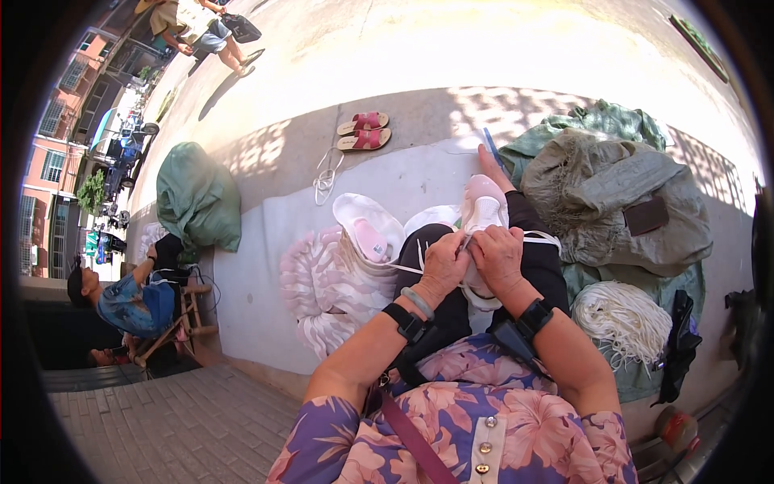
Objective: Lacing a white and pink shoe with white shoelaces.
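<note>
Over my lap lies a white and pale pink sneaker [485,203], its toe pointing away from me. My left hand [443,262] and my right hand [496,252] meet over its lacing, both closed with fingertips pinched at the white shoelace [542,238]. Loose lace ends stick out on both sides of the hands. The exact threading is hidden beneath my fingers. Left of my legs, several similar white and pink shoes [318,270] sit packed in a pile. One shoe [371,230] rests on top with its pink insole showing.
A bundle of white laces [621,323] lies at right, below greyish sacks [617,198]. Pink sandals [364,131] and a loose lace [325,177] are ahead. At left stand a green sack [196,198] and a seated person [133,302]. Another person [205,32] walks far off.
</note>
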Available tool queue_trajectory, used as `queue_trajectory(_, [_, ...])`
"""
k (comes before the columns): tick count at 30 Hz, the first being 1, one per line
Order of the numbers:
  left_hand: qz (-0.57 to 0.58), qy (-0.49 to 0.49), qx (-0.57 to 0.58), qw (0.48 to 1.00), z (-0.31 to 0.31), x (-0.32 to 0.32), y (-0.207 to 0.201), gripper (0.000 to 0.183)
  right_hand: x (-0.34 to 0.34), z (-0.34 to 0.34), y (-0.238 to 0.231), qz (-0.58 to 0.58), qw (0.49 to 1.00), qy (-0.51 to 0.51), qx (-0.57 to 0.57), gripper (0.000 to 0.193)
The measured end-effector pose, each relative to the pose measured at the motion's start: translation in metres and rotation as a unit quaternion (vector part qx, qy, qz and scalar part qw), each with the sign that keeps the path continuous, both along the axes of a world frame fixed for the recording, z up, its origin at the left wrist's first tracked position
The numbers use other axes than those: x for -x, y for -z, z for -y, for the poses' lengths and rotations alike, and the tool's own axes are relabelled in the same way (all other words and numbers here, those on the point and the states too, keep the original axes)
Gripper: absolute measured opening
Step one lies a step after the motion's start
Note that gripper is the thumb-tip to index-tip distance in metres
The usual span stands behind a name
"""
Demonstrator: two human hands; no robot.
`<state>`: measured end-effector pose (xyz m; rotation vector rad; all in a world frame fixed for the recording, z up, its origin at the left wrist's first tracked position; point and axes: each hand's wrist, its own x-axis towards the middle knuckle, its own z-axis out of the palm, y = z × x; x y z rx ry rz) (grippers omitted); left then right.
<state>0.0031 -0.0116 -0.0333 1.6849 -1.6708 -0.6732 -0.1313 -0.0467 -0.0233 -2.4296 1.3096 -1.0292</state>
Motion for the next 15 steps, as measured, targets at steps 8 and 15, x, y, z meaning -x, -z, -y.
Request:
queue_trajectory(8, [-0.046, 0.015, 0.050, 0.998, -0.002, 0.002, -0.001, 0.029, 0.001, 0.004, 0.003, -0.027, 0.999, -0.035, 0.025, 0.004])
queue_trajectory(15, [-0.084, -0.027, -0.029, 0.996, 0.000, 0.008, -0.008, 0.037, -0.002, 0.001, -0.017, -0.153, 0.987, -0.021, -0.034, 0.004])
